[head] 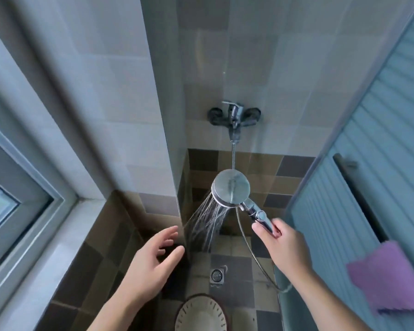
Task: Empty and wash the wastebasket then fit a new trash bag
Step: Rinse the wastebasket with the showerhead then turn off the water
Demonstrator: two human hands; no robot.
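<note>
Tiled shower floor (239,263), wastebasket (201,314) btm, showerhead (231,191) spraying.

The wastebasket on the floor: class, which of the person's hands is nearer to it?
Left. The left hand hovers open just above-left of the wastebasket; the right hand is higher and further right, holding the shower head.

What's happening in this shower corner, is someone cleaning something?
A person's right hand holds a running shower head, its spray falling onto the tiled floor. The left hand hovers open near the water. A round wastebasket stands below, near the floor drain; the spray is not reaching it yet.
</note>
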